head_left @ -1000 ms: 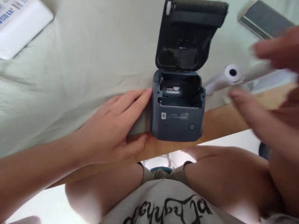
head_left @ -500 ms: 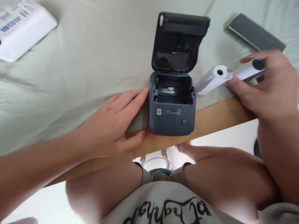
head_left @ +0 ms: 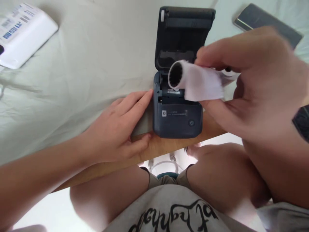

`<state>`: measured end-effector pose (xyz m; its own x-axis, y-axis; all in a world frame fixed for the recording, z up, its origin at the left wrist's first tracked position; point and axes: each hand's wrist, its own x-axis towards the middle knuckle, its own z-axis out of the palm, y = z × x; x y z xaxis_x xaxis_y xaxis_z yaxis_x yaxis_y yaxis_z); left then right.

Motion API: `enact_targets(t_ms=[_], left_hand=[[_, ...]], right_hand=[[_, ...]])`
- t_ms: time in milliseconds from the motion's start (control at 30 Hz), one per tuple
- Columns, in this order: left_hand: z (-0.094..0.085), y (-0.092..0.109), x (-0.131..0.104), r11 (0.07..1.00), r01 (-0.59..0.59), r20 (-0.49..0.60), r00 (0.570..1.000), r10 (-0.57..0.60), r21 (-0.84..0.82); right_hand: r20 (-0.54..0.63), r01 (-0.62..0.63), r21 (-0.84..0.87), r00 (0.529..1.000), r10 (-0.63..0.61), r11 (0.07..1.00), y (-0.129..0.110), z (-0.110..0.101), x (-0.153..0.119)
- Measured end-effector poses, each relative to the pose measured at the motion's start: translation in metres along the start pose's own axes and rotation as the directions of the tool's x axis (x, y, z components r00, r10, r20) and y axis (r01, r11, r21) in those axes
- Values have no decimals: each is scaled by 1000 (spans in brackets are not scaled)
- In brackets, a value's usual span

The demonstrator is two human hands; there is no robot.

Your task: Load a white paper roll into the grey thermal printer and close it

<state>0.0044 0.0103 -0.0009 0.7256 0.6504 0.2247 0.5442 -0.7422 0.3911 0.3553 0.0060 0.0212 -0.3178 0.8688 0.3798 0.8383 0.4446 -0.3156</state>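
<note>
A dark blue-grey portable label printer (head_left: 176,124) sits at the table's edge, its black lid (head_left: 184,21) raised and its paper bay exposed. Against the printer's left side rest the fingertips of my left hand (head_left: 116,125), fingers stretched out and thumb apart near the lower corner. My right hand (head_left: 260,80) pinches a white paper roll (head_left: 204,80) above the bay, hiding its right part. The roll's round hollow end faces left, and a loose flap of paper hangs at its front. Behind the fingers, a small dark hole shows; what it belongs to is mostly hidden.
A white packet (head_left: 31,38) with blue print lies at the upper left. At the upper right is a dark flat phone-like slab (head_left: 287,30), partly behind my right hand. Pale cloth (head_left: 96,58) covers the table up to its wooden edge (head_left: 159,149). My legs are below.
My right hand has moved left from beside the printer to above its paper bay, bringing the white paper roll with it. My left hand stays against the printer.
</note>
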Motion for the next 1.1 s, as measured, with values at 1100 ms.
enact_targets(t_ms=[1100], left_hand=[[2,-4,0,1000,0,2,1000,1,-27]], right_hand=[[-48,89,116,995,-84,989,-19,-9,33]])
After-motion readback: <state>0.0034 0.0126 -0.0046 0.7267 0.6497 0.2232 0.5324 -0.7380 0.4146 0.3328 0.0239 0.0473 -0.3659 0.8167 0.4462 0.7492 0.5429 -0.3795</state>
